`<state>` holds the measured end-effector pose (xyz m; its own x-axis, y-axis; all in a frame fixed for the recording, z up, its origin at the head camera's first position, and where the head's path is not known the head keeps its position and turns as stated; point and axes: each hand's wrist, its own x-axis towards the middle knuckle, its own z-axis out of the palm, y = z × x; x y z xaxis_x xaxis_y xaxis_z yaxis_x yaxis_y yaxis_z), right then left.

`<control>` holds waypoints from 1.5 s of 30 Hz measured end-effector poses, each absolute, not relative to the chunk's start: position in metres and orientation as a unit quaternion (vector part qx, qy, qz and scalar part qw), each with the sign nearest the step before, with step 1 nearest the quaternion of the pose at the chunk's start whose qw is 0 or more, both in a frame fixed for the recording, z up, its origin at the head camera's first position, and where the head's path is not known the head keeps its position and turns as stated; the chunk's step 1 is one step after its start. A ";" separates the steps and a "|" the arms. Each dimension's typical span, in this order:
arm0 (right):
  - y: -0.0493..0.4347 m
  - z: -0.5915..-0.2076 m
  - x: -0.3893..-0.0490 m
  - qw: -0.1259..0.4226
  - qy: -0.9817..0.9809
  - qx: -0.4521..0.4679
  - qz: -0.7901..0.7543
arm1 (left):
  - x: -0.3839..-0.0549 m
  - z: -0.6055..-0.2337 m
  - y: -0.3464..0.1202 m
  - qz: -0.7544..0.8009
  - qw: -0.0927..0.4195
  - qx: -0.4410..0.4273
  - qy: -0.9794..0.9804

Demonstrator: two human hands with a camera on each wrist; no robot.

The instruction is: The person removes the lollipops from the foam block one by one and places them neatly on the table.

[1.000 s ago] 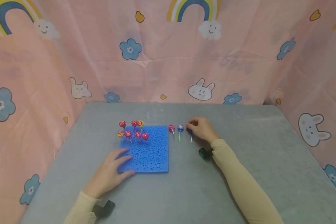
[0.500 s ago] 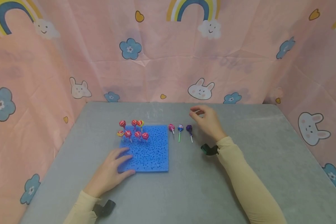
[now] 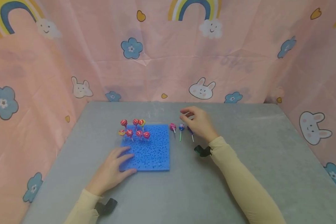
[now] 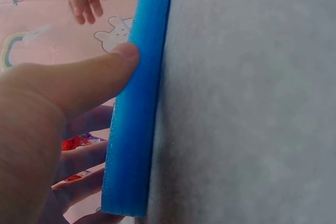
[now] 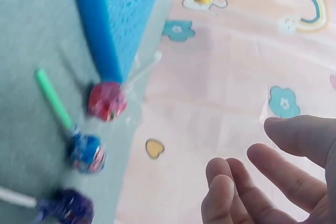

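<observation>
My left hand (image 3: 112, 169) rests with spread fingers at the near left corner of a blue foam block (image 3: 154, 155); in the left wrist view its thumb (image 4: 113, 69) touches the block's side. Several red and yellow wrapped lollipops (image 3: 129, 133) stand upright in the block's far left part. To its right, three lollipops lie in a row on the table: a pink one (image 5: 107, 100), a blue one with a green stick (image 5: 88, 153) and a purple one (image 5: 68, 207). Above these hovers my right hand (image 3: 200, 123), fingers loosely bent and holding nothing, partly covering the purple one in the head view.
The grey table (image 3: 168, 196) reaches back to a pink curtain (image 3: 162, 71) printed with rainbows, flowers and rabbits, which also hangs along both sides. A dark wrist-worn device (image 3: 203, 151) sits at the right wrist, another (image 3: 107, 207) at the left.
My right hand has let go of the purple lollipop, risen away to the right, then shifted left over the row. My left hand stays on the foam block.
</observation>
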<state>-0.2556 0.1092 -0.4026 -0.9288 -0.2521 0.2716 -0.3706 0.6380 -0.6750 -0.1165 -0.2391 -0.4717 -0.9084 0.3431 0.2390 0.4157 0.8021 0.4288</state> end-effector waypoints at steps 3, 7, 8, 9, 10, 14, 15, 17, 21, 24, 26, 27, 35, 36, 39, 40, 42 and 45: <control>0.094 -0.399 -0.257 0.066 -0.905 0.184 0.378 | -0.117 -0.471 -0.239 -0.244 0.072 -0.198 -0.946; 0.071 -0.392 -0.258 0.046 -0.905 0.186 0.380 | -0.117 -0.470 -0.238 -0.242 0.071 -0.198 -0.947; 0.066 -0.391 -0.258 0.041 -0.905 0.186 0.381 | -0.118 -0.470 -0.238 -0.242 0.071 -0.198 -0.947; 0.060 -0.389 -0.259 0.035 -0.905 0.186 0.382 | -0.118 -0.469 -0.237 -0.242 0.071 -0.198 -0.947; 0.055 -0.388 -0.259 0.030 -0.905 0.188 0.380 | -0.118 -0.469 -0.237 -0.241 0.070 -0.198 -0.947; 0.036 -0.386 -0.261 0.010 -0.911 0.192 0.366 | -0.119 -0.470 -0.237 -0.240 0.068 -0.198 -0.948; 0.032 -0.385 -0.262 0.003 -0.912 0.193 0.361 | -0.120 -0.470 -0.237 -0.240 0.067 -0.199 -0.948; 0.023 -0.386 -0.263 -0.011 -0.914 0.196 0.354 | -0.120 -0.470 -0.236 -0.237 0.066 -0.199 -0.949; 0.008 -0.387 -0.265 -0.042 -0.912 0.216 0.346 | -0.120 -0.470 -0.237 -0.237 0.068 -0.198 -0.949; -0.001 -0.389 -0.269 -0.058 -0.909 0.229 0.344 | -0.120 -0.470 -0.237 -0.239 0.071 -0.199 -0.948; -0.007 -0.389 -0.271 -0.068 -0.906 0.234 0.347 | -0.120 -0.470 -0.238 -0.241 0.072 -0.200 -0.947; -0.010 -0.389 -0.273 -0.070 -0.906 0.236 0.346 | -0.120 -0.470 -0.238 -0.241 0.072 -0.200 -0.947; -0.023 -0.394 -0.280 -0.100 -0.899 0.244 0.351 | -0.119 -0.471 -0.239 -0.241 0.069 -0.195 -0.948; -0.024 -0.395 -0.280 -0.101 -0.899 0.244 0.350 | -0.119 -0.471 -0.239 -0.241 0.070 -0.195 -0.948; -0.027 -0.397 -0.280 -0.099 -0.898 0.247 0.351 | -0.118 -0.471 -0.240 -0.242 0.071 -0.195 -0.948; -0.027 -0.397 -0.280 -0.098 -0.897 0.248 0.352 | -0.118 -0.471 -0.240 -0.243 0.073 -0.196 -0.947; -0.028 -0.397 -0.279 -0.097 -0.897 0.248 0.354 | -0.118 -0.471 -0.241 -0.242 0.076 -0.199 -0.947; -0.030 -0.399 -0.278 -0.101 -0.895 0.248 0.357 | -0.118 -0.471 -0.241 -0.240 0.080 -0.204 -0.946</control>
<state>-0.2779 -0.0300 -0.3992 -0.8563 -0.5164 -0.0033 -0.3727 0.6224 -0.6882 -0.1176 -0.2414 -0.4707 -0.9043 0.3465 0.2494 0.4236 0.8018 0.4216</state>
